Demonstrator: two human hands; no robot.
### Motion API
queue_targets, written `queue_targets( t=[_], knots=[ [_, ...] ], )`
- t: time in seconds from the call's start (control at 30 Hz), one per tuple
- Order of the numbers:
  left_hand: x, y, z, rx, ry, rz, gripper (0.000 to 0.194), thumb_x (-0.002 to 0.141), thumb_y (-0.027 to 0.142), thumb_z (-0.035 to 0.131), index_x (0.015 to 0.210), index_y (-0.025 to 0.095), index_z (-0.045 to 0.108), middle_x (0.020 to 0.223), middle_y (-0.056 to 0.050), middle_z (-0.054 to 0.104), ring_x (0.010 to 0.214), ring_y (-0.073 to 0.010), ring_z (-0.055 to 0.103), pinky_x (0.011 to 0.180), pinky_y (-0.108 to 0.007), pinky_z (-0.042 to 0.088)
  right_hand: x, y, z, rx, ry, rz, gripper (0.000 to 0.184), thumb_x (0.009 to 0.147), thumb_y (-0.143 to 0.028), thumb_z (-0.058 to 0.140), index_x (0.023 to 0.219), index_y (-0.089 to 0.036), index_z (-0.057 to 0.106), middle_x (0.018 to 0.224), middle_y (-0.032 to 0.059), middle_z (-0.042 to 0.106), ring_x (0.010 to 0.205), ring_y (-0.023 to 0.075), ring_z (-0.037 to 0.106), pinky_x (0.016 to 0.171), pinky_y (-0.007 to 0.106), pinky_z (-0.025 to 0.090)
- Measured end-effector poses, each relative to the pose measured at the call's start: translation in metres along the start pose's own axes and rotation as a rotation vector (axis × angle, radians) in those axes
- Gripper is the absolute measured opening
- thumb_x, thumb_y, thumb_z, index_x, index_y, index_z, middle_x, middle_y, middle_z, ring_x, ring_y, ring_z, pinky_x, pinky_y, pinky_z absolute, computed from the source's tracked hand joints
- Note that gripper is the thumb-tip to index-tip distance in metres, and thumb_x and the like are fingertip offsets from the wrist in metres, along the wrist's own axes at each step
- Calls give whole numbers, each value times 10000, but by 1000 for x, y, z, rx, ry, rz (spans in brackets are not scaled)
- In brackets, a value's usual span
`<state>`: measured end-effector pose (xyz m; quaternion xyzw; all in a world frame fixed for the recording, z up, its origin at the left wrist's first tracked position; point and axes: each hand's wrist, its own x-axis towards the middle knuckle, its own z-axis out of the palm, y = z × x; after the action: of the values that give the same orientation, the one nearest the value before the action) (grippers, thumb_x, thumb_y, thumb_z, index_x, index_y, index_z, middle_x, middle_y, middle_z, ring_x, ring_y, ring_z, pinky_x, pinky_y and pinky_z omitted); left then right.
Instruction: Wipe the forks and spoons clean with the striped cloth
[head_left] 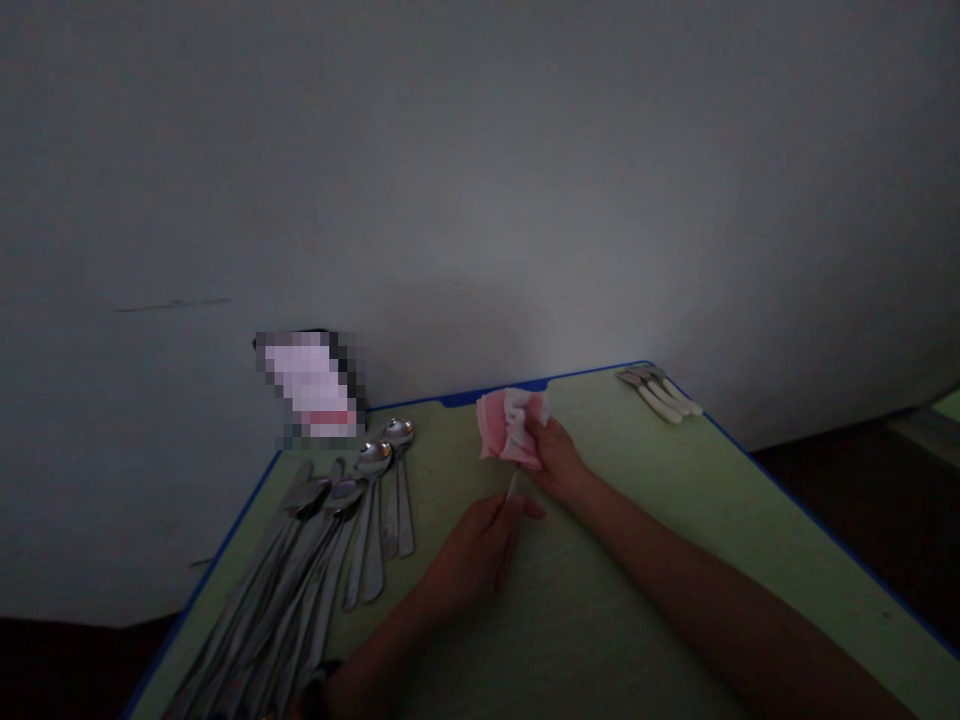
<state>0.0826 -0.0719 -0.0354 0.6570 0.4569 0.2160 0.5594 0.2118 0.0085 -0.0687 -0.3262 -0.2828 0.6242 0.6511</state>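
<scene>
My right hand (559, 458) is closed on a folded pink and white cloth (514, 425), held above the table near its far edge. Just below and to the left, my left hand (480, 540) pinches a thin utensil with a whitish handle (514, 488). The utensil's other end is hidden at the cloth, so I cannot tell its kind. To the left of my left hand lie shiny metal spoons (375, 458), with a pile of long metal cutlery (277, 580) beside them. Several white-handled pieces of cutlery (664, 397) rest together at the far right corner.
The green table (600, 620) has a blue rim and stands against a grey wall (480, 180). A phone-like device (311, 385), its screen blurred out, leans on the wall at the back left corner. A dark band (322, 685) circles my left wrist.
</scene>
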Motion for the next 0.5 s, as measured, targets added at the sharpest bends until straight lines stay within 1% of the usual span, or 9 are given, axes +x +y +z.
queue_targets(
  t=[0.1, 0.27, 0.33, 0.4, 0.5],
  knots=[
    [0, 2, -2, 38, -13, -5, 464, 876, 489, 309, 974, 143, 604, 390, 82, 380, 339, -94, 364, 412, -205, 317, 0, 1, -1, 24, 55, 7, 249, 644, -258, 661, 867, -182, 581, 772, -18, 671, 660, 117, 609, 658, 256, 493],
    [-1, 4, -2, 71, -1, -34, 428, 862, 482, 329, 948, 162, 601, 427, 77, 373, 372, -104, 400, 423, -212, 322, 1, -4, -3, 2, 76, 13, 222, 599, -206, 683, 799, -152, 604, 692, -15, 668, 593, 105, 583, 585, 217, 458],
    [-2, 4, -1, 87, -8, -29, 429, 865, 482, 317, 956, 166, 592, 440, 76, 373, 377, -106, 398, 422, -213, 321, 2, -5, -4, -8, 87, 10, 207, 604, -243, 688, 771, -153, 605, 654, -25, 655, 559, 95, 564, 548, 201, 436],
    [-3, 4, -1, 104, -24, -8, 426, 872, 478, 300, 947, 170, 586, 444, 73, 385, 388, -109, 410, 443, -217, 338, 1, -6, -4, -23, 105, 11, 207, 632, -325, 677, 721, -157, 594, 579, -42, 619, 493, 83, 521, 483, 190, 394],
    [-5, 4, -1, 100, -36, 20, 418, 875, 485, 294, 915, 178, 575, 432, 73, 382, 393, -115, 417, 460, -220, 352, -2, -6, -4, -58, 131, 25, 305, 671, -454, 631, 639, -157, 569, 487, -50, 558, 423, 76, 460, 416, 191, 322]
  ],
)
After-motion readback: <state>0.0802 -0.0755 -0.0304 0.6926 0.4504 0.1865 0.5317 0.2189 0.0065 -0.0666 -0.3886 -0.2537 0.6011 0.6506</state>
